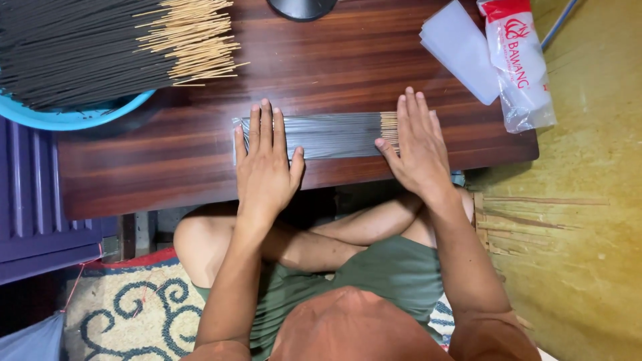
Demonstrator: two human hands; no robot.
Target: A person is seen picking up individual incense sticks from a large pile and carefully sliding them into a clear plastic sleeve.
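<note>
Dark wooden table [200, 167] carries a clear-wrapped bundle of incense sticks [334, 135] near its front edge. Left hand [265, 164] lies flat, fingers spread, on the bundle's left end. Right hand [418, 147] lies flat on its right end. Neither grips.

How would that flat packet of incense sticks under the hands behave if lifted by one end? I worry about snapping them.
The packet of incense sticks looks thin and long, so it would probably sag or flex if held by one end. The sticks look slender, so likely brittle. Its clear wrap looks glossy, perhaps slippery. Both the left hand and the right hand press it flat on the wooden table.
</note>
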